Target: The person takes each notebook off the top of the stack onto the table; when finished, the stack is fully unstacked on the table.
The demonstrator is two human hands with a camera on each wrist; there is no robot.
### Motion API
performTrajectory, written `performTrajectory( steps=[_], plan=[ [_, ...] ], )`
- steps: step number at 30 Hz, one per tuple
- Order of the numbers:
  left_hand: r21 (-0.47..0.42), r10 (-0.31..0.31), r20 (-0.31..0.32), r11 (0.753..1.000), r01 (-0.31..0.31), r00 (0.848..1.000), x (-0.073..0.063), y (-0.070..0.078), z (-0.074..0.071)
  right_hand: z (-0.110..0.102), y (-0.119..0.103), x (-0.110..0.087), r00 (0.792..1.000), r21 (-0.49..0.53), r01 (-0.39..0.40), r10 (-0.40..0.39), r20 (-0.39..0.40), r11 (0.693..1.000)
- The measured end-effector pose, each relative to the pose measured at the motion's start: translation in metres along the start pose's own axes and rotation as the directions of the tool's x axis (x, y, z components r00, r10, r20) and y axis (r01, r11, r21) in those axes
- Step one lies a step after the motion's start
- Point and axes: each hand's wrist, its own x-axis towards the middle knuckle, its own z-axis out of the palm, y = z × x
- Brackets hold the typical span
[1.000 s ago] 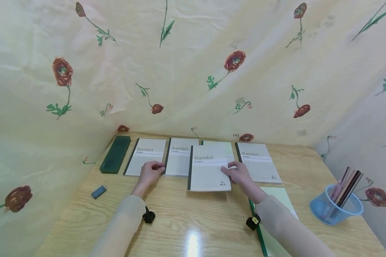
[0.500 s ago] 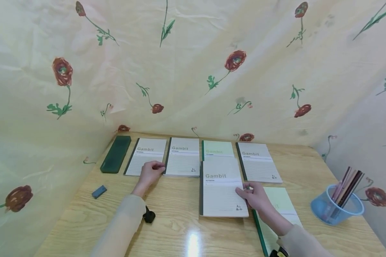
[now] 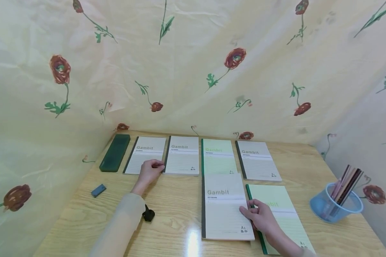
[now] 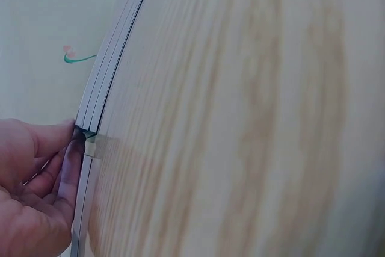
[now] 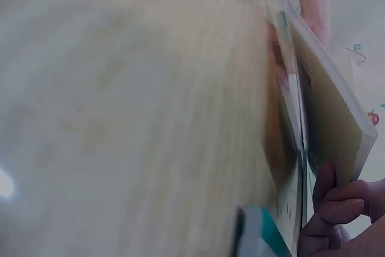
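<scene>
A person's right hand (image 3: 260, 217) has carried a white notebook (image 3: 225, 214) from mid-frame to lower centre, baring most of a pale green notebook (image 3: 218, 155) behind it and more of a second green notebook (image 3: 286, 216) at lower right.

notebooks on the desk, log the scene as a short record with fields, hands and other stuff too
right hand: grips the right edge of the held white notebook
held white notebook: overlaps the near end of the back green notebook in the head view
left hand: at the near left corner of the second notebook, grip unclear
back row, left to right: first notebook, second notebook, back green notebook, fourth notebook
front right: front green notebook
left: dark green case, blue block
right: blue cup holding pencils
</scene>
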Motion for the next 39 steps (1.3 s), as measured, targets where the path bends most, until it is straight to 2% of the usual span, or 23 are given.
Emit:
performTrajectory(
  steps=[8, 14, 23, 39],
  plan=[
    [0.002, -0.015, -0.005, 1.000, 0.015, 1.000, 0.000, 0.001, 0.001, 0.001, 0.011, -0.009, 1.000, -0.105, 0.023, -0.025, -0.010, 0.994],
    [-0.005, -0.017, -0.002, 1.000, 0.017, 1.000, -0.001, 0.004, 0.000, -0.001, 0.011, -0.010, 0.994, -0.255, 0.106, -0.110, -0.002, 0.961],
    [-0.019, -0.029, -0.002, 0.999, 0.029, 1.000, -0.001, 0.002, 0.000, 0.000, 0.008, -0.014, 0.984, -0.348, 0.175, -0.179, 0.019, 0.921],
    [-0.028, -0.049, 0.012, 0.998, 0.049, 0.999, 0.000, 0.002, 0.000, -0.004, 0.005, -0.017, 0.986, -0.519, 0.161, -0.157, 0.053, 0.840]
  ],
)
